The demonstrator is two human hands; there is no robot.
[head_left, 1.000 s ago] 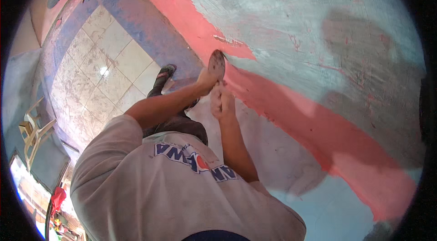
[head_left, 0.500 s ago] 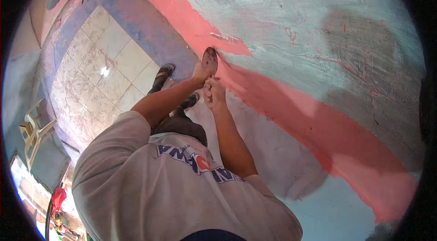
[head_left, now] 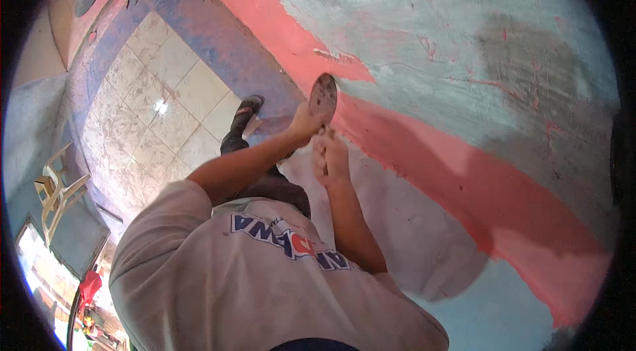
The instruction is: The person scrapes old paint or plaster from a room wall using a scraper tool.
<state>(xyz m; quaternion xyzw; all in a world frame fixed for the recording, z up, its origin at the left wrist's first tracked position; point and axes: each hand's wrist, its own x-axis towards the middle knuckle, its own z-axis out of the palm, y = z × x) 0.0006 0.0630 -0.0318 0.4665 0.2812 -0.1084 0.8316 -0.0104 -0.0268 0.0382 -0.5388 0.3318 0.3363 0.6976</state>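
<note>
oval-bladed tool (head_left: pixel 324 95) shifted slightly right; dull grey-brown, dark-speckled.

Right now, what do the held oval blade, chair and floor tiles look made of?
Oval blade: probably metal, dull, thin and dark-spotted.
Chair: likely moulded plastic, pale, with smooth curved members.
Floor tiles: perhaps glazed ceramic; light glints amid dirt.

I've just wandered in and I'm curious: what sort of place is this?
Probably a room indoors, perhaps being redecorated: the wall is patchy pink and pale blue-green, the floor tiles are smudged, and a pale chair shows at the left.
</note>
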